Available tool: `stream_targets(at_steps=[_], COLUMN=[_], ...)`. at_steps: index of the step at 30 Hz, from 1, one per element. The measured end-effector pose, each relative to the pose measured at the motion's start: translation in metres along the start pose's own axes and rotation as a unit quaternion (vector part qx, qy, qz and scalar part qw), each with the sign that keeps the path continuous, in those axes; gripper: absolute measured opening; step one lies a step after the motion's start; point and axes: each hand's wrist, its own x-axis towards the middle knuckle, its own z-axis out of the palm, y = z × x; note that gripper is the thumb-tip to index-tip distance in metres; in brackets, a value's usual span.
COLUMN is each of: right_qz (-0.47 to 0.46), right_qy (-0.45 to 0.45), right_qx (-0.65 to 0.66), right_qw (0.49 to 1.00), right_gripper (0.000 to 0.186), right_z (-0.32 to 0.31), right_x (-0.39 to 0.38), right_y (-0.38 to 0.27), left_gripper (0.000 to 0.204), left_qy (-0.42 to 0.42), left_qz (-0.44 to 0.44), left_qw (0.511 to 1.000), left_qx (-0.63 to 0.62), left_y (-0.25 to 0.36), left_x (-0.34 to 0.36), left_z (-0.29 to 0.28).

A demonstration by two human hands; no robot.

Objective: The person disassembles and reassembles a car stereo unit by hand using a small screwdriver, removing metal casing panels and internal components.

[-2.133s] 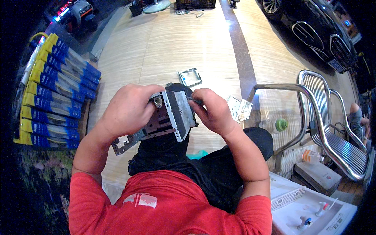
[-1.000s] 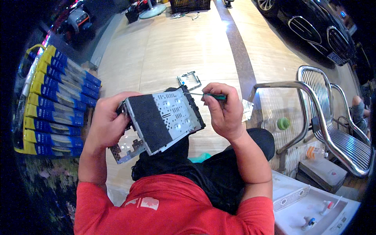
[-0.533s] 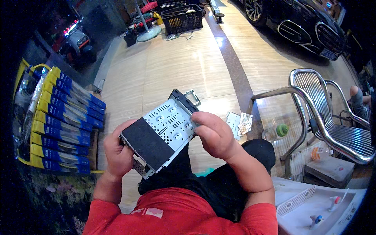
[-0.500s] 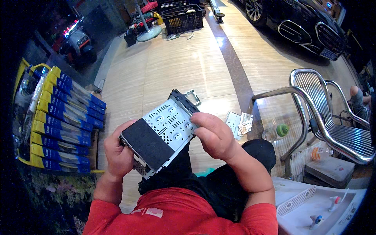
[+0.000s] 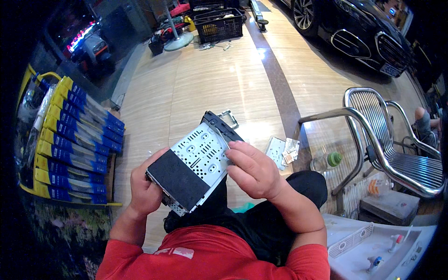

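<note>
A boxy car stereo [image 5: 198, 148], with a perforated silvery metal case, a black pad [image 5: 179, 179] across its near part and a black far end, is tilted above my lap. My left hand [image 5: 145, 183] grips its left near corner, thumb toward the lower side. Along the right edge, close to the black end, lie the bent fingers of my right hand [image 5: 254, 170]; its thumb is hidden. A small metal bracket frame [image 5: 229, 119] shows just beyond the black end. Several perforated metal plates [image 5: 283, 151] rest on the floor to the right.
To the left stands a yellow rack of blue-and-yellow packages [image 5: 77, 149]. A chrome chair [image 5: 373, 135] is at the right, with a green-capped bottle [image 5: 334, 159] near it. A white water-dispenser-like unit [image 5: 368, 247] lies at lower right. Farther off are black crates [image 5: 219, 27] and a dark car [image 5: 354, 37].
The right-hand fingers have straightened a little along the stereo's edge. The stereo and both hands have shifted slightly; the view has moved a little too.
</note>
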Motion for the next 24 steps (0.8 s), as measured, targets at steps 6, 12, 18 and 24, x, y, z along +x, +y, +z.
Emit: stream_targets(at_steps=[6, 12, 18, 24], right_qz=[-0.024, -0.011, 0.002, 0.011], right_qy=[-0.024, -0.043, -0.046, -0.006], right_qx=[-0.023, -0.044, -0.015, 0.005], right_qw=[0.999, 0.998, 0.999, 1.0], right_gripper=[0.023, 0.025, 0.024, 0.025], right_z=[-0.002, -0.002, -0.005, -0.005], right_x=[0.008, 0.006, 0.008, -0.001], right_y=[-0.006, -0.006, -0.01, -0.006], left_gripper=[0.037, 0.037, 0.038, 0.038], left_qy=[-0.008, -0.032, -0.02, 0.029], left_qz=[0.022, 0.035, 0.043, 0.022], left_qw=[1.0, 0.998, 0.998, 0.999], left_qx=[0.009, 0.035, 0.03, -0.024], left_y=[0.004, 0.006, 0.004, -0.001], left_x=[-0.008, -0.012, -0.015, -0.015], left_z=[0.002, 0.005, 0.006, 0.007])
